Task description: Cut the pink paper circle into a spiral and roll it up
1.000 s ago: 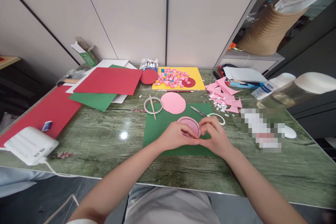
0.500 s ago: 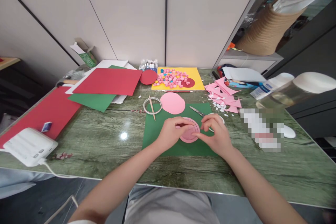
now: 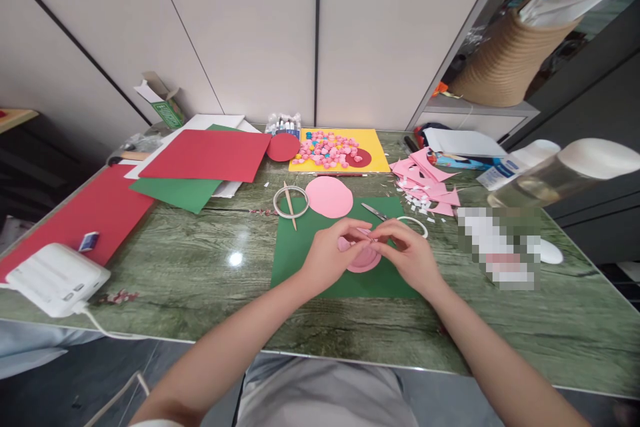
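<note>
My left hand and my right hand meet fingertip to fingertip above a round pink piece on a green sheet. Both are closed in a pinch; whatever is between the fingers is too small to make out. Behind them lies a pink paper circle, with a ring and a pointed wooden stick to its left. Scissors rest just beyond my right hand, their handles partly hidden by it.
Pink and blue balls lie on a yellow sheet at the back. Pink scraps are to the right, near a clear bottle. Red sheets and a white charger are left.
My right hand has moved left and slightly up, and its fingers have closed against those of my left hand. The fingertips now cover the upper part of the round pink piece.
</note>
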`<state>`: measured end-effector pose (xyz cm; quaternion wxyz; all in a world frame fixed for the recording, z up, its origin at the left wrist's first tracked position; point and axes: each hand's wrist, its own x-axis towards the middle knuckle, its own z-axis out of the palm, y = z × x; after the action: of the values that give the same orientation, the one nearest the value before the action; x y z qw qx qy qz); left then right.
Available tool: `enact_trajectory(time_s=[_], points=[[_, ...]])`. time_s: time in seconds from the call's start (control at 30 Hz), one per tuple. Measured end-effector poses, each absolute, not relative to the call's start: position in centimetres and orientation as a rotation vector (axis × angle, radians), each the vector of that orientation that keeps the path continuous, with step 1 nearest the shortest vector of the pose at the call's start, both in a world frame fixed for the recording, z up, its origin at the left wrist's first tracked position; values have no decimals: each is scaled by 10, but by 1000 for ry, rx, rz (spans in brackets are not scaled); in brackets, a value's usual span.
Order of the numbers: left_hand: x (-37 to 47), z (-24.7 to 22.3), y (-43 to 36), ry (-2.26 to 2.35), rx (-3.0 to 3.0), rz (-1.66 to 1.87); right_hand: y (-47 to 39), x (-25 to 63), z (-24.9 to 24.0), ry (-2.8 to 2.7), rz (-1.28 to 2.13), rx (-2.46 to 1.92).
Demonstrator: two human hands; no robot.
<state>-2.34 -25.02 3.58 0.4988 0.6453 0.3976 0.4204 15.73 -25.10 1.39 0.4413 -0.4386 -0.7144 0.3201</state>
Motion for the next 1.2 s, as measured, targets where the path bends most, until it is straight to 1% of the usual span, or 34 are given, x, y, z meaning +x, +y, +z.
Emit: enact_trajectory(time_s=[0.17,0.33,0.43,0.53,0.6,0.7,0.9,1.2], points=[[-23,35,-252,1008,1621,1008,-252,157,13,-1828,676,-1101],[-21,36,-256,1063,1612,1005,-256,155,8,-1926,421,-1081],[-20,36,-256,1011,1464,1028,-258,154,5,-1960,279,-1032],[-20,35,-253,869,1192,996,-260,153,5,-1936,202,-1005],[-21,34,-251,800,1037,959,-261,152,5,-1888,215,-1043],[-20,32,-248,797,963,949,-261,150,7,-1812,286,-1117],[-17,26,-248,819,1032,955,-260,148,9,-1774,337,-1175],[-16,25,-248,814,1100,911,-260,149,12,-1874,331,-1157]])
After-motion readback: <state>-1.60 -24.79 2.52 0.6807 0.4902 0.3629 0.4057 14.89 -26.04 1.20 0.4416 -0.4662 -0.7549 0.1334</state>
